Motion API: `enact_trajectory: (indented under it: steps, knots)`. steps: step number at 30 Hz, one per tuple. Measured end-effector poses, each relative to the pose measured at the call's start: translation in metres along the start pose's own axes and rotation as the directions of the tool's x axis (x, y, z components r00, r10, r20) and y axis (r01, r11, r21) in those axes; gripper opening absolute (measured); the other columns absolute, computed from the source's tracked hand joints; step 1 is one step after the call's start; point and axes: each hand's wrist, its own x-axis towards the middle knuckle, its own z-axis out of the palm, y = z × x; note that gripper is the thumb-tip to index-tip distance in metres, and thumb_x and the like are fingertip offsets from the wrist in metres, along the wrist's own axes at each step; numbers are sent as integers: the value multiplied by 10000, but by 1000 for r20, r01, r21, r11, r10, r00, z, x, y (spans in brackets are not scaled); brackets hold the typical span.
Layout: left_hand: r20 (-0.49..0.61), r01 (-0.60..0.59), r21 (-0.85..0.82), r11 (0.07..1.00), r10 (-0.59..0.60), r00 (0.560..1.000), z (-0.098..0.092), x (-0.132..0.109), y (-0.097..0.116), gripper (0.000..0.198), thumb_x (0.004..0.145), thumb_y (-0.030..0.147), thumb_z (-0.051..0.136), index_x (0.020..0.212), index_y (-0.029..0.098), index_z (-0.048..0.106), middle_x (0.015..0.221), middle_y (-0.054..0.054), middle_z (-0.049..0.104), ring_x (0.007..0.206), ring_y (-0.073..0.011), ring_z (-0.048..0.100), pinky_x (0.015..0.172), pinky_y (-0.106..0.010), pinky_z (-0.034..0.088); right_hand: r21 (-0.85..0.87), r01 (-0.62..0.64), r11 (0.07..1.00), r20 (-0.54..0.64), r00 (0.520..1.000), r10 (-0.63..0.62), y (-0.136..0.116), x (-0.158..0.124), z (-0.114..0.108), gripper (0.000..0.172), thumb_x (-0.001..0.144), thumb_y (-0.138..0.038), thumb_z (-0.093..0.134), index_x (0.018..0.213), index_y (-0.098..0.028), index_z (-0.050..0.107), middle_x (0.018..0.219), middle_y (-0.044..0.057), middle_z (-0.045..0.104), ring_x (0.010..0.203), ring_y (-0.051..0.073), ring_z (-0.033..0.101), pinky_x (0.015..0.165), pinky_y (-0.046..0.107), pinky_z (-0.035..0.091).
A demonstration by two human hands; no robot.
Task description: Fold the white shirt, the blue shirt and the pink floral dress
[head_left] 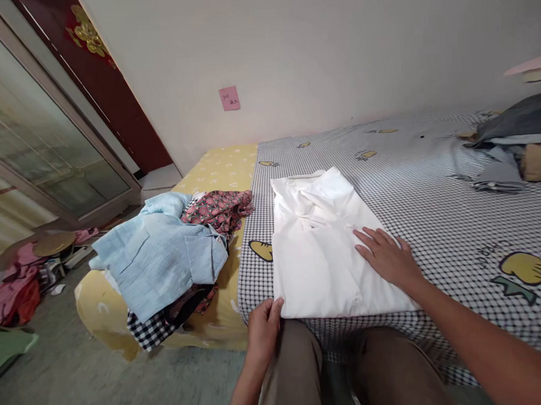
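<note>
While the white garment (320, 278) lies on the checked sheet (434, 218), the left hand (264, 328) grips its near left corner with thumb and fingers, and the right hand (390, 259) rests spread on its right side. Left of the garment, blue clothing (159, 256) tops a heap (152, 329); well to its right sit folded clothes (524, 116).

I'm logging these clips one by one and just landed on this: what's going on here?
A person is handling a white cloth laid on a checked bedsheet. The left hand pinches its near left corner; the right hand rests on its right side, fingers spread. The cloth lies roughly rectangular, wrinkled toward the far end. A loose clothes pile sits to the left.
</note>
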Motion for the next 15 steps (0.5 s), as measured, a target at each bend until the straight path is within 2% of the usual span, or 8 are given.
enact_trajectory:
  steps: [6, 12, 15]
  knots:
    - [20, 7, 44, 999, -8, 1000, 2, 6, -3, 608, 756, 847, 435, 556, 273, 446, 461, 46, 450, 485, -148, 421, 563, -304, 329, 7, 13, 1000, -33, 999, -13, 3, 3, 9, 623, 1051, -575, 185, 1580, -366, 441, 1676, -4, 409, 1552, 293, 319, 1228, 614, 266]
    - [-77, 24, 97, 995, -17, 997, 2, 16, -13, 574, 760, 810, 430, 538, 282, 383, 445, 46, 414, 499, -153, 420, 563, -303, 315, 11, 14, 1000, -41, 999, -14, 3, 6, 12, 603, 1050, -566, 218, 1575, -379, 449, 1667, 0, 425, 1544, 310, 332, 1225, 629, 261]
    - [-161, 6, 185, 983, 25, 987, -7, 19, -18, 518, 817, 733, 419, 598, 267, 468, 524, 9, 538, 560, -188, 509, 587, -316, 354, 8, 16, 1000, -35, 999, -16, 1, 6, 10, 597, 1055, -560, 224, 1581, -379, 441, 1669, 5, 421, 1546, 310, 328, 1227, 623, 258]
